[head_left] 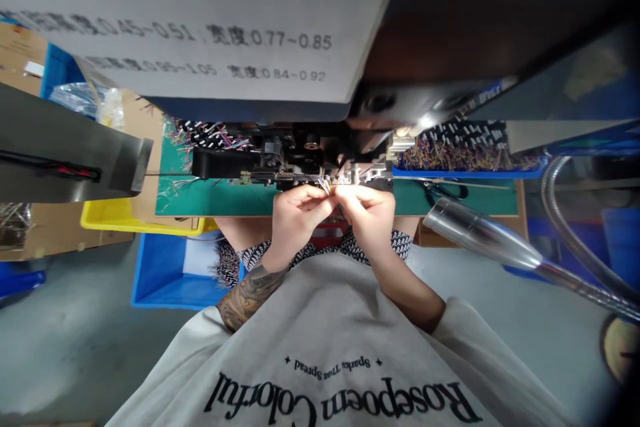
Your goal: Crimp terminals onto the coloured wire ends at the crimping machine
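Note:
Thin coloured wires (326, 185) stick up between the fingertips of both hands, close to the lit front of a machine (345, 170). My left hand (297, 213) is closed, its thumb and forefinger pinching the wires from the left. From the other side my right hand (369, 212) pinches at the same spot, its fingertips almost touching those of the left. The lower part of the wires is hidden by the fingers. A narrow metal strip (200, 175) runs into the machine from the left.
Bundled wires with white connectors fill a blue tray (470, 172) at right and lie in a pile (215, 137) at left. Black-handled scissors (445, 192) rest on the green mat (225, 197). A metal lamp tube (480, 233) reaches in from the right. Lower left stands a blue bin (160, 273).

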The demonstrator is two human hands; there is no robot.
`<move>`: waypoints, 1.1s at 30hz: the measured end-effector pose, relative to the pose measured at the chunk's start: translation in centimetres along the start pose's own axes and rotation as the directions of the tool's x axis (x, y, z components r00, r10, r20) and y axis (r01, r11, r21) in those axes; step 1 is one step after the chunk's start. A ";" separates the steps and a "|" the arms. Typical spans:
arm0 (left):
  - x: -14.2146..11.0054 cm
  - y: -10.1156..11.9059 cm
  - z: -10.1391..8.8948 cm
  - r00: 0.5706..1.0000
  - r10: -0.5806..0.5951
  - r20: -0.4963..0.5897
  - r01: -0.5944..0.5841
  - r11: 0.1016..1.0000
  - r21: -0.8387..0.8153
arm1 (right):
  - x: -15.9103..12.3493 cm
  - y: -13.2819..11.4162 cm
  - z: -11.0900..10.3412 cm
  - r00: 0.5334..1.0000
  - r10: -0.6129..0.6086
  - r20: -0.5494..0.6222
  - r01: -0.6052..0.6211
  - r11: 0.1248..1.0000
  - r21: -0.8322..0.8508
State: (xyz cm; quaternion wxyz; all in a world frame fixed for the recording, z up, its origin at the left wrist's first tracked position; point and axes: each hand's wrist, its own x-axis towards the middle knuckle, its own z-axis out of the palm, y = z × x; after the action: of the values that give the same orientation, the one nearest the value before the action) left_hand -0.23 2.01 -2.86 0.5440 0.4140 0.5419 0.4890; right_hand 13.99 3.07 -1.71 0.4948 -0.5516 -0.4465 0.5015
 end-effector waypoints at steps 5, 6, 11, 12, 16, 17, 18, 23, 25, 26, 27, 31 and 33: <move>0.0 0.6 0.1 1.000 0.003 0.013 -0.003 0.999 0.032 | -0.2 -0.2 -0.1 0.997 -0.065 -0.037 0.065 0.998 0.017; 0.0 0.7 0.2 1.000 0.001 0.012 -0.001 1.000 0.024 | -0.1 -0.3 -0.1 0.996 -0.073 -0.043 0.074 0.997 0.029; -0.1 0.8 0.2 1.000 -0.010 0.019 0.010 1.000 -0.012 | 0.0 -0.4 -0.2 0.997 -0.072 -0.035 0.071 0.997 -0.025; -0.1 0.9 0.2 1.000 -0.013 0.020 0.013 1.000 -0.007 | 0.0 -0.4 -0.2 0.997 -0.067 -0.034 0.065 0.997 -0.048; -0.1 1.1 0.1 1.000 -0.005 0.029 0.005 1.000 0.015 | -0.2 -0.1 -0.3 0.995 -0.066 -0.076 0.061 0.996 -0.069; -0.1 1.2 0.1 1.000 0.006 0.031 -0.006 1.000 0.011 | -0.3 0.0 -0.3 0.994 -0.072 -0.087 0.067 0.996 -0.054; -0.1 1.2 0.2 0.999 0.017 0.033 -0.017 1.000 0.005 | -0.2 -0.1 -0.4 0.993 -0.073 -0.088 0.070 0.997 -0.038; 0.0 0.9 0.3 0.998 0.040 0.046 -0.040 0.999 -0.004 | 0.1 -0.6 -0.2 0.999 -0.029 -0.045 0.029 1.000 -0.002; 0.0 0.7 0.2 0.998 0.047 0.038 -0.047 0.999 0.000 | 0.3 -0.7 -0.1 0.998 -0.017 -0.053 0.017 1.000 0.001; 0.0 0.6 0.1 0.998 0.048 0.032 -0.048 0.999 -0.001 | 0.3 -0.8 0.0 0.998 -0.011 -0.058 0.012 1.000 0.006; -0.1 0.4 0.1 0.999 0.045 0.028 -0.045 0.999 -0.004 | 0.3 -0.8 0.1 0.998 -0.007 -0.062 0.008 1.000 0.011; -0.1 0.0 -0.2 0.999 0.033 0.022 -0.033 0.999 -0.023 | 0.3 -0.7 0.2 0.998 -0.005 -0.065 0.007 1.000 0.022; -0.2 -0.1 -0.2 0.999 0.032 0.016 -0.032 0.999 -0.017 | 0.2 -0.7 0.1 0.998 -0.011 -0.060 0.012 1.000 0.016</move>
State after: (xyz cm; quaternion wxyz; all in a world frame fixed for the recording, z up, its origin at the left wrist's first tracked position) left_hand -0.44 1.83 -2.93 0.5439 0.4218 0.5268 0.4988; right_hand 13.92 3.34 -1.09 0.5155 -0.5598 -0.4306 0.4853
